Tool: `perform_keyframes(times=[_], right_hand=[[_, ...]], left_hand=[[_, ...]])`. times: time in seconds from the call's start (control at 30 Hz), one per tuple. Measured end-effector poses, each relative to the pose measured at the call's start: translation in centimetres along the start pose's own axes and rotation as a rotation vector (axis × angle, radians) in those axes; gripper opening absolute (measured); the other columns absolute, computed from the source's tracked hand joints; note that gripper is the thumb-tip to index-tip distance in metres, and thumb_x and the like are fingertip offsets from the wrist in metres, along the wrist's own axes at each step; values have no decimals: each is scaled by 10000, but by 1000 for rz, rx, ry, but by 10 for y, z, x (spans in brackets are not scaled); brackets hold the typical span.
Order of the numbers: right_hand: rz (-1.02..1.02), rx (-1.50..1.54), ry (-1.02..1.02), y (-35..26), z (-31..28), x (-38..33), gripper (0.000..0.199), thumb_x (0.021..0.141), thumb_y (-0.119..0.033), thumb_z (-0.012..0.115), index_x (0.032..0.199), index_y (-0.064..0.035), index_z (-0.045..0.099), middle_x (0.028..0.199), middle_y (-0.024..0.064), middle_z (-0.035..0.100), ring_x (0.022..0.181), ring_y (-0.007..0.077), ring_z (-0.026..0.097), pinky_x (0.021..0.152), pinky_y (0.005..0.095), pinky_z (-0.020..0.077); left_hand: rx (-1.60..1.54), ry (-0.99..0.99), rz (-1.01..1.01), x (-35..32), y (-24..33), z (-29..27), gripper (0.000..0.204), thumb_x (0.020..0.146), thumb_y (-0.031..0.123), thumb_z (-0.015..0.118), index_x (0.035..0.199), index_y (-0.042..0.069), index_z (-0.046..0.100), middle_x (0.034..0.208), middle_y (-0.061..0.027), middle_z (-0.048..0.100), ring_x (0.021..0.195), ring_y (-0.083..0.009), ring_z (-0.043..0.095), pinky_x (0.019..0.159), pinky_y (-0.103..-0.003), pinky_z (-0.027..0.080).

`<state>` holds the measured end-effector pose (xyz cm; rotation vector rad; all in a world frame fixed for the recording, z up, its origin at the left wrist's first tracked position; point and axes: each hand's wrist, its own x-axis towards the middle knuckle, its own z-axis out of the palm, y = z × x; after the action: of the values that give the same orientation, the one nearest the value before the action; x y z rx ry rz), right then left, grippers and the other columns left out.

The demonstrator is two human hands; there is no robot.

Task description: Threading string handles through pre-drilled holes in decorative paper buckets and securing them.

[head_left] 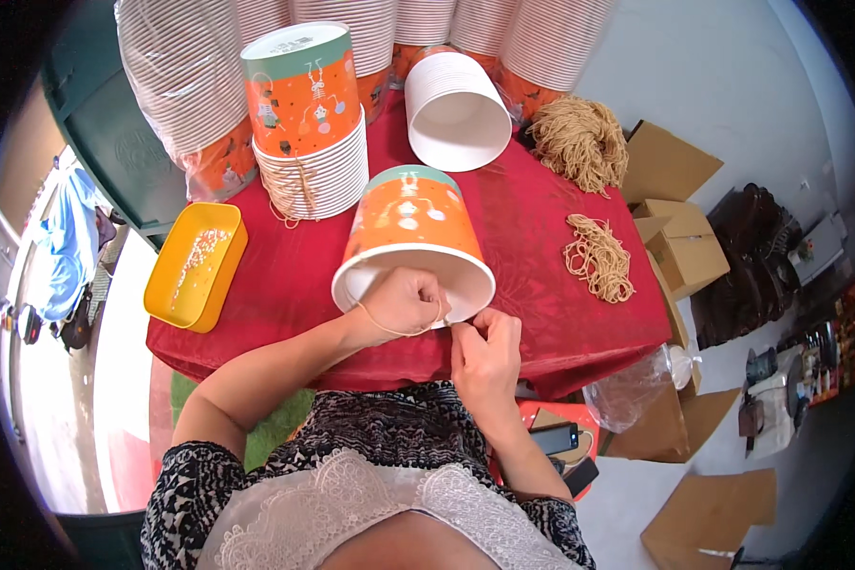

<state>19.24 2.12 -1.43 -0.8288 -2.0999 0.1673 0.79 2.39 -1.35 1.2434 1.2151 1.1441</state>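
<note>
Your lace collar lay nearest; beyond, the orange tub rested sideways on red cloth. Your right hand pinched cord at its rim; your left hand curled — hold unclear. Fastening, probably — next calling for steady tension.

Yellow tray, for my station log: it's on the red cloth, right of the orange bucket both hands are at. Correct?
The side is wrong: the head view shows the yellow tray on the red cloth, left of the orange bucket that the left hand and right hand are at.
</note>
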Motion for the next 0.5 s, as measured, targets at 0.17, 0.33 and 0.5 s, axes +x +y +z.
perform_keyframes(times=[0.17, 0.33, 0.5], right_hand=[[-174, -18, 79, 5, -2, 7, 187, 716, 51, 720, 896, 17, 681, 1071, 182, 591, 909, 343, 571, 755, 412, 502], [-105, 60, -45, 11, -2, 5, 135, 732, 73, 682, 862, 39, 664, 1139, 199, 587, 944, 361, 568, 781, 422, 514], [-74, 98, -52, 11, -1, 4, 121, 735, 88, 668, 849, 51, 651, 1130, 201, 589, 949, 359, 564, 786, 423, 511]], left_hand=[[182, 47, -57, 2, 2, 3, 177, 908, 102, 683, 767, 22, 611, 632, -38, 597, 466, -78, 510, 402, -225, 357], [54, -6, -109, 1, 13, 1, 168, 929, 102, 648, 791, 13, 614, 660, -59, 619, 473, -84, 511, 395, -216, 356], [-105, -68, -139, 0, 20, 6, 168, 942, 114, 641, 809, 14, 618, 731, -51, 637, 541, -80, 535, 427, -220, 384]])
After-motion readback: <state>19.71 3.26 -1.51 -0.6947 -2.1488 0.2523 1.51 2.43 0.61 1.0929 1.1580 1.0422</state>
